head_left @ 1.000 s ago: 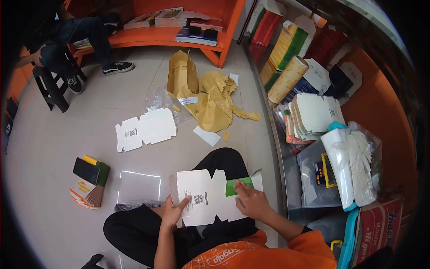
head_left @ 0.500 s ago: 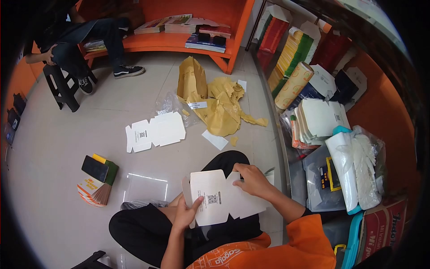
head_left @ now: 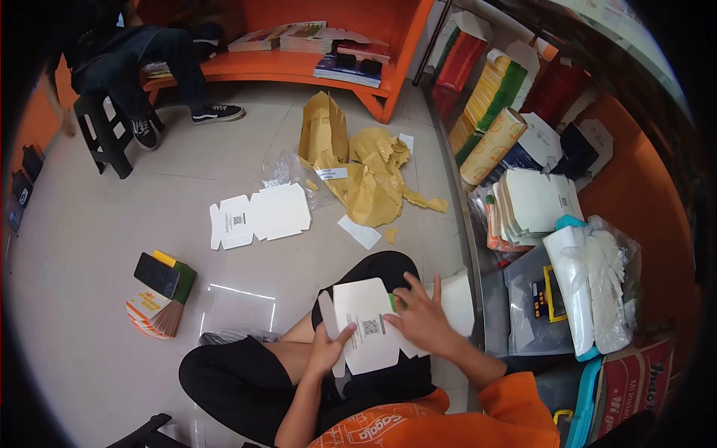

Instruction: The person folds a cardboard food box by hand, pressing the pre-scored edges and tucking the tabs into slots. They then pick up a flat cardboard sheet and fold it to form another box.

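Observation:
I sit cross-legged on the floor with a flat white die-cut carton blank on my lap, its QR code facing up. My left hand grips the blank's left edge, thumb on top. My right hand lies spread over its right half, pressing beside a green flap, with a raised white panel just to the right of the fingers.
Another flat blank lies on the tiled floor ahead, beside torn brown paper. A phone on a booklet stack sits to my left. Shelves of blanks and bags line the right. A seated person is at far left.
My right hand slid from the blank's upper edge down onto its right half. The right panel has swung upward, and the blank has shifted slightly right.

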`<state>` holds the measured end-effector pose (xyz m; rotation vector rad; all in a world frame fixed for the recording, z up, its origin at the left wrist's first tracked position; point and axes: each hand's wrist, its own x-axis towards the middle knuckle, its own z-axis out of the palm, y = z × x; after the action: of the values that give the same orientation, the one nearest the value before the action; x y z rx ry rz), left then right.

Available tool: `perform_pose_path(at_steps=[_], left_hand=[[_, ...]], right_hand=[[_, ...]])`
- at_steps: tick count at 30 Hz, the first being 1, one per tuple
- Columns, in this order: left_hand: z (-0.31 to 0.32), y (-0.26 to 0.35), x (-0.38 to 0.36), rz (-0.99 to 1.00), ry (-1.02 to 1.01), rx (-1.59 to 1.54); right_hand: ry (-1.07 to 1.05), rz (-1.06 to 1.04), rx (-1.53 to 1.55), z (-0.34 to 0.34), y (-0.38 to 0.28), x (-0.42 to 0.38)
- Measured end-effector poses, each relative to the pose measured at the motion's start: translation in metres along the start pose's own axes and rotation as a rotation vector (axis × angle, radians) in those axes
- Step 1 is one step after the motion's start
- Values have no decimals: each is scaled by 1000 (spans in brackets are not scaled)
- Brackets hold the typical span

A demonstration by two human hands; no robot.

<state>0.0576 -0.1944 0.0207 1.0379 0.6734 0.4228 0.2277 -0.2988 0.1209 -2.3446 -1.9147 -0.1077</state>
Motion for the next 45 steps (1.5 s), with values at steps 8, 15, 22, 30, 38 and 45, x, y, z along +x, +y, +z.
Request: perform_pose_path(at_steps=[8,15,22,30,38,45], left_hand=[[22,-9,14,103,-86,133],[36,-15,25,5,-74,-52],[30,5,20,357,311,562],[-3,10,34,322,109,94],[-17,14,35,594,-33,418],[-19,26,38,31,-13,36]], right_hand=[[-184,5,424,-7,11,50],[74,-73,130,42,-10,-14],[-51,-60,362,47,-6,-26],[-35,-86,466,45,3,-23],[4,-61,601,47,9,-25],[-4,-43,605,47,7,-24]])
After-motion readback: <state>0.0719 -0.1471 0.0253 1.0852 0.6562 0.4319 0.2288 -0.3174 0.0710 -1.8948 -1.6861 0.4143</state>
